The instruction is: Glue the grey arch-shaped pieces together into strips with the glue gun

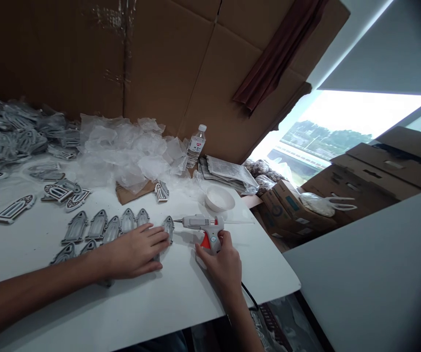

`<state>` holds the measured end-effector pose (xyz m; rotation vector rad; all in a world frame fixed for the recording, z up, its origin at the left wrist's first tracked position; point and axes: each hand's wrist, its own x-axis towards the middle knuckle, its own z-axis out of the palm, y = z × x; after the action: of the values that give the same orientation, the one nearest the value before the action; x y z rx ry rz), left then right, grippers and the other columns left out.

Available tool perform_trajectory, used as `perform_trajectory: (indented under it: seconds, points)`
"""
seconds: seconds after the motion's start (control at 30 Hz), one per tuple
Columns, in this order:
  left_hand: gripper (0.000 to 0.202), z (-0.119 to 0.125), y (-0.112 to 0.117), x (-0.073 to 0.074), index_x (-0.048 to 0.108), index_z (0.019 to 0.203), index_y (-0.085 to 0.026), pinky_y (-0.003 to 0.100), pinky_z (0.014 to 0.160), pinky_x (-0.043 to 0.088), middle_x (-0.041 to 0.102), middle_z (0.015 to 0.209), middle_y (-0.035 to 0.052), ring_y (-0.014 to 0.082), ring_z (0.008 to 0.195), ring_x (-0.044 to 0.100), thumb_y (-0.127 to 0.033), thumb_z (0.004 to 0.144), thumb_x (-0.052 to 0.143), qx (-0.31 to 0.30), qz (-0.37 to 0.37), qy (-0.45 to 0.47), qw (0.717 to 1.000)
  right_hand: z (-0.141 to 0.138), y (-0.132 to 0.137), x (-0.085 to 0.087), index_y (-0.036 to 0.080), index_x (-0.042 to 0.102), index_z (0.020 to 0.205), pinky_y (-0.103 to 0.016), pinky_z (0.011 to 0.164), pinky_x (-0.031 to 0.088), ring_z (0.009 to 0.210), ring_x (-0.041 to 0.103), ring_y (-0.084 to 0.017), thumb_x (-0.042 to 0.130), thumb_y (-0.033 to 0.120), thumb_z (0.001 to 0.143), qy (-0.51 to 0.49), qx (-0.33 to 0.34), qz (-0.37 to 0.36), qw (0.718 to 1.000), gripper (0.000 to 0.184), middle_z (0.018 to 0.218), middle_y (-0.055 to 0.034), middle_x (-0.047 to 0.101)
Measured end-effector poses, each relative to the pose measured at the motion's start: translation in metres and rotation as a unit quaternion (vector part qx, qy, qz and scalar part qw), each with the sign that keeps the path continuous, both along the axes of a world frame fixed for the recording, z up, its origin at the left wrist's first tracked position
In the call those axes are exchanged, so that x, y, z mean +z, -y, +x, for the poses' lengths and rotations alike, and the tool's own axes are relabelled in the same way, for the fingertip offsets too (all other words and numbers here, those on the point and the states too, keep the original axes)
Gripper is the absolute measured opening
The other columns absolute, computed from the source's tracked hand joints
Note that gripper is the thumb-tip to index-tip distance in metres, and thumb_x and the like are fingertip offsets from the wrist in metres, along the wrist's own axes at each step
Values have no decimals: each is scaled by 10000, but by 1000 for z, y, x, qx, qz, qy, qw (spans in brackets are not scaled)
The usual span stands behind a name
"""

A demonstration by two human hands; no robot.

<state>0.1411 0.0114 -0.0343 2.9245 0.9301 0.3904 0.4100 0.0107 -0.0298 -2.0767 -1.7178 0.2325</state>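
Observation:
My right hand [222, 264] grips the handle of a white hot glue gun [200, 222] with a red trigger. Its nozzle points left, at the top of a small grey arched, window-shaped piece [168, 229]. Flat over the pieces lies my left hand [139, 252], fingers stretched out and their tips at that piece's left edge. Beneath and beside this hand are more grey arched pieces [98, 225] in rows, partly hidden by my hand and forearm. A black cord [250, 296] runs down past my right wrist.
A white bowl [219, 199] and a water bottle [196, 145] stand behind the glue gun. Crumpled clear plastic wrap [122, 151] and a heap of wrapped pieces [12, 132] fill the back left. Cardboard [166, 58] rises behind; boxes [342, 195] stand right of the table [181, 298].

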Motion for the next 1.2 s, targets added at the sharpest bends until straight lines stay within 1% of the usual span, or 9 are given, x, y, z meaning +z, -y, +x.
perform_trajectory:
  seconds: [0.1,0.2,0.33,0.47,0.53,0.73,0.9,1.03,1.2]
  points:
    - [513,0,0,-5,485,1372,-158,486,1096,388,478,1442,185,341,1336,469,-481,979,418,9,3,2,1000,0,0,1,189,483,1098,-214,648,353,800,600,-172,633,558,717,1,4,2,1000,551,1028,-67,635]
    - [529,1,0,-9,466,1391,-158,491,1112,383,473,1447,198,337,1349,464,-485,978,415,4,1,3,1000,0,-1,1,182,483,1097,-215,648,353,798,600,-175,634,556,718,0,6,5,1000,554,1025,-73,637]
    - [541,0,1,-8,433,1421,-185,464,1136,369,438,1488,180,308,1393,424,-494,977,420,-10,-6,-1,1000,0,-1,0,183,481,1097,-216,650,352,803,600,-177,634,562,716,-1,6,3,1000,559,1037,-72,635]
    - [558,-1,1,-3,354,1476,-258,499,1158,326,349,1555,151,302,1448,342,-511,982,401,-16,-32,-12,999,1,-1,-1,187,476,1101,-216,653,355,796,596,-173,631,573,717,-2,6,0,1000,567,1039,-65,632]
    - [551,-1,1,-2,361,1471,-272,512,1158,318,321,1569,145,310,1455,325,-511,978,414,-14,-40,-6,999,1,-1,-1,188,474,1103,-218,658,358,800,596,-173,625,580,719,-2,7,-1,1000,569,1042,-62,631]
    - [532,0,1,-4,416,1438,-241,501,1154,323,453,1477,138,316,1363,440,-507,977,414,0,-39,16,999,1,-1,-2,181,477,1103,-219,649,350,798,597,-174,616,583,715,4,6,2,1000,575,1038,-68,626]
    - [521,1,2,-2,439,1414,-207,511,1143,326,447,1482,142,324,1360,437,-487,975,434,-6,-24,18,1000,2,-1,-3,189,473,1108,-214,640,344,775,592,-163,607,576,722,12,6,6,1000,563,1018,-52,627]
    - [471,1,3,0,483,1364,-202,462,1138,340,537,1385,119,286,1285,506,-456,967,468,-18,-27,38,999,1,0,-2,189,472,1111,-210,627,313,766,592,-167,606,528,729,23,3,6,1000,528,1004,-50,630]
    - [437,1,2,-1,515,1313,-182,441,1101,384,530,1381,139,285,1246,530,-439,961,479,-24,-29,34,999,-2,0,2,189,469,1112,-206,613,285,731,583,-159,594,480,743,31,-1,-4,999,487,977,-42,637]
